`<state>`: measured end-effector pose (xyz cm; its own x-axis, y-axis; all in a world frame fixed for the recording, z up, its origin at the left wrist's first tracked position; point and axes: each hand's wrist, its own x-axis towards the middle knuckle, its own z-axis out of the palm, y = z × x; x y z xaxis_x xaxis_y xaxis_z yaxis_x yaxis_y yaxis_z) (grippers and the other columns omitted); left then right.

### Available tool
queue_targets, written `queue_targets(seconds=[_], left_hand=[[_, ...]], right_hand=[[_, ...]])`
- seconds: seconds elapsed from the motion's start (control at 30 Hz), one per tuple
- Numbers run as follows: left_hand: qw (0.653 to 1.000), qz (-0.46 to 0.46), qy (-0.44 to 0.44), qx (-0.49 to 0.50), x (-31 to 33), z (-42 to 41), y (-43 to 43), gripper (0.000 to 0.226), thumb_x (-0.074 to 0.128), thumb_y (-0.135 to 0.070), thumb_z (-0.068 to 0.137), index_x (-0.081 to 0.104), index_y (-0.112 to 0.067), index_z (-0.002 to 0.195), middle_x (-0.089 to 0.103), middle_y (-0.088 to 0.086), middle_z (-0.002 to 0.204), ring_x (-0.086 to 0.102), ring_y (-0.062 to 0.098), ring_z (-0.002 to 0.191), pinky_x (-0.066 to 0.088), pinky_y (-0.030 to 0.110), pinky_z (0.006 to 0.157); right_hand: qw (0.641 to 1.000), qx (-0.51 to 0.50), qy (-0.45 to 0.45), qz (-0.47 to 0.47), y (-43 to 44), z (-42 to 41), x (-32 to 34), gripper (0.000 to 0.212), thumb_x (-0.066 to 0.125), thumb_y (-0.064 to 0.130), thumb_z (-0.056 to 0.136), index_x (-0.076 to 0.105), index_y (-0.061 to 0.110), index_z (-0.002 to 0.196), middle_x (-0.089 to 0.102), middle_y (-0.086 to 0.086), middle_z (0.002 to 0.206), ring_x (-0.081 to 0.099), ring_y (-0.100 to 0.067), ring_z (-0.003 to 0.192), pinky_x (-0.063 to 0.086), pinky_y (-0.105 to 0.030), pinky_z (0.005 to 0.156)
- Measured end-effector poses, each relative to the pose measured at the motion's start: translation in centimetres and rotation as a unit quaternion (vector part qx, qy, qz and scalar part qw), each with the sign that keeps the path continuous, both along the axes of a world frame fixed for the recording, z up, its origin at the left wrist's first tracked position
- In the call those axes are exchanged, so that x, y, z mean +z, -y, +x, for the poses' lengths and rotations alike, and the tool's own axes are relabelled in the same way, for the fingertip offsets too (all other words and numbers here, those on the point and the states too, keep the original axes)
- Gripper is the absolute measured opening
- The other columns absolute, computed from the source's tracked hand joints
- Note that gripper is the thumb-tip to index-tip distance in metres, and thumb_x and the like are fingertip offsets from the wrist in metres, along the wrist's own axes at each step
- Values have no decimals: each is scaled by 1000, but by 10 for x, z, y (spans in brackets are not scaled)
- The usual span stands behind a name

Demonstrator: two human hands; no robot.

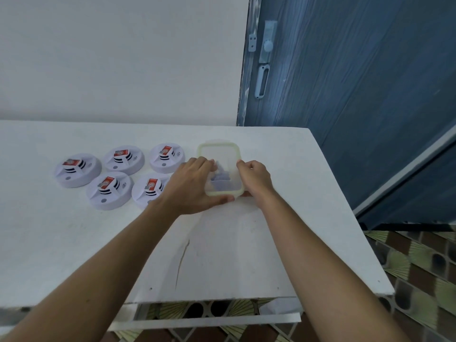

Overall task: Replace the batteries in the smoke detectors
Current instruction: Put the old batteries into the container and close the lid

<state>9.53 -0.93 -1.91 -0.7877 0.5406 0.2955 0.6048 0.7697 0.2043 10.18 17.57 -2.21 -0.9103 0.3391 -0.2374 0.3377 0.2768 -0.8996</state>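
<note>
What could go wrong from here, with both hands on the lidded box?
1. The left hand grips the box right beside the nearest detector; a jerk when the lid gives could knock it, or the red battery on top.
2. If the lid pops suddenly under the right hand, the bluish contents, too blurred to identify, could spill across the table.

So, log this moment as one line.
left hand holds box | right hand grips its rim | box closed | five detectors alongside
</note>
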Motion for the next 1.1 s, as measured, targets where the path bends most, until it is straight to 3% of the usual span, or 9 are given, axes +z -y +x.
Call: queue_targets(seconds=[0.07,0.13,0.23,0.37,0.53,0.83,0.9,1.0,1.1], left_hand=[[998,49,30,15,8,-9,-3,63,38,-72,83,60,-16,100,60,-1,98,51,21,90,43,42,81],[989,121,72,39,14,-23,-10,51,32,-56,91,62,-15,97,61,1,100,50,22,97,42,42,86],[982,152,98,61,13,-48,-25,47,33,-39,92,58,-13,122,57,5,127,43,27,121,37,42,101],[976,92,167,102,5,-79,-42,49,33,-33,100,44,-8,140,44,11,146,34,33,135,29,46,110],[972,67,200,101,0,-98,-47,70,14,-57,82,56,-15,119,60,6,122,50,28,113,38,48,99],[972,55,207,98,-1,-103,-46,61,12,-53,84,56,-18,106,61,3,108,51,27,98,41,46,92],[973,61,205,83,1,-101,-46,56,15,-46,90,58,-13,106,62,5,108,52,28,98,37,39,91],[980,77,177,49,5,-97,-46,43,28,-27,99,62,-1,106,66,12,110,55,29,101,31,31,88],[984,103,137,38,8,-90,-41,46,35,-31,94,63,-3,118,65,13,120,53,31,116,36,33,96]], right_hand=[[1000,15,9,1,1,-4,7,17,48,31,94,52,15,91,54,1,90,51,-20,82,51,-38,76],[1000,25,6,3,2,-14,11,28,46,30,96,56,15,118,55,0,111,52,-20,97,42,-32,80],[1000,26,-11,-7,5,-28,13,45,40,27,101,44,15,145,51,-3,141,49,-23,125,37,-29,93],[999,48,-18,1,10,-39,4,38,34,32,107,52,11,133,57,-5,127,52,-22,113,38,-30,91],[999,17,-32,5,15,-44,-5,32,32,32,107,56,10,110,58,-4,105,53,-23,97,36,-29,79],[999,-16,-38,26,21,-41,-7,37,32,31,108,59,5,113,59,-7,105,51,-24,96,35,-30,79],[999,-20,-36,29,21,-41,-5,37,32,31,108,59,5,112,58,-5,103,51,-24,96,35,-30,79],[997,-14,-40,60,22,-39,-1,36,36,28,107,58,4,122,63,-12,120,56,-29,107,41,-32,85],[980,7,-76,182,23,-36,7,42,43,20,104,44,8,143,49,-12,146,49,-31,129,40,-37,101]])
